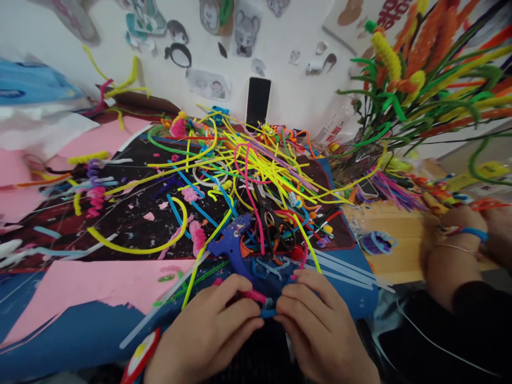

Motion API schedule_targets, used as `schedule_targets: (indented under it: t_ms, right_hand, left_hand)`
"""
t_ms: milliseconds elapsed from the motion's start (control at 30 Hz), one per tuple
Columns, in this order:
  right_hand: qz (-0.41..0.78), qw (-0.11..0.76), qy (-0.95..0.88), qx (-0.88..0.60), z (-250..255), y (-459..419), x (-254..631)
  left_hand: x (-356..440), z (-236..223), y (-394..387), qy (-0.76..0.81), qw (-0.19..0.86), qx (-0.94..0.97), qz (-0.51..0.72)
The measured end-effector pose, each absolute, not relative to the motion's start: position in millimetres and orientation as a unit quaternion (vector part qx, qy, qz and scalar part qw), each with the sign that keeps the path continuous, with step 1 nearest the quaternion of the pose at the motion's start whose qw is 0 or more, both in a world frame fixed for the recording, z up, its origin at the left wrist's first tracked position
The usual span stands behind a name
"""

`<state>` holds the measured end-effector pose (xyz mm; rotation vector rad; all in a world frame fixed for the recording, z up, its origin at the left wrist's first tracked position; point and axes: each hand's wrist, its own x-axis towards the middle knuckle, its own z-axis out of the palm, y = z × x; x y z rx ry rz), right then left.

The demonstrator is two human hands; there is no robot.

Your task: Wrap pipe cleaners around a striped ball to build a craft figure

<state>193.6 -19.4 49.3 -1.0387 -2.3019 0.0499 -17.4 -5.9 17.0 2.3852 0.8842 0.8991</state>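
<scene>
My left hand (212, 325) and my right hand (320, 325) are close together at the table's near edge, fingers pinched. Between their fingertips runs a short blue pipe cleaner (269, 314), gripped at both ends. A pink pipe cleaner piece (255, 295) lies against my left fingers, just above the blue one. Another pink strand rises beside my right fingertips; whether it is held cannot be made out. Just beyond my hands lies a blue glue gun (234, 240) with an orange trigger, and black-handled scissors (276, 224) rest to its right.
A tangled heap of yellow pipe cleaners (256, 160) covers the middle. Clear glue sticks (344, 269) lie right of my hands. Pink felt (100, 282) spreads at left. A phone (258, 101) leans on the wall. Pipe-cleaner flowers (400, 80) and another person's arm (452, 261) are at right.
</scene>
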Motion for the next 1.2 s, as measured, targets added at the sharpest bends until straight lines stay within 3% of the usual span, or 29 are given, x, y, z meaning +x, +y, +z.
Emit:
schedule_targets:
  t_ms: [200,667,767,867,1033,1200]
  right_hand:
    - [0.083,0.383,-0.806,-0.444,43.2,-23.2,189.2]
    - [0.319,0.565,-0.625,-0.433,14.6,-28.2,177.3]
    - [0.345,0.564,-0.595,-0.458,10.1,-23.3,174.8]
    - [0.367,0.506,-0.593,-0.508,8.4,-20.3,173.8]
    - [0.449,0.503,-0.544,-0.5,8.6,-21.2,169.6]
    - [0.388,0.574,-0.491,-0.528,7.7,-23.4,163.1]
  left_hand:
    - [-23.5,15.5,-4.1,0.326,0.373,0.815,0.301]
    - [-19.5,14.4,-4.2,0.343,0.434,0.758,0.345]
    - [-17.8,13.2,-3.5,0.331,0.465,0.75,0.333]
    - [-16.9,11.8,-3.9,0.33,0.496,0.727,0.342]
    - [-17.3,12.4,-5.2,0.338,0.483,0.718,0.369]
    - [-14.1,12.0,-5.7,0.367,0.384,0.744,0.405]
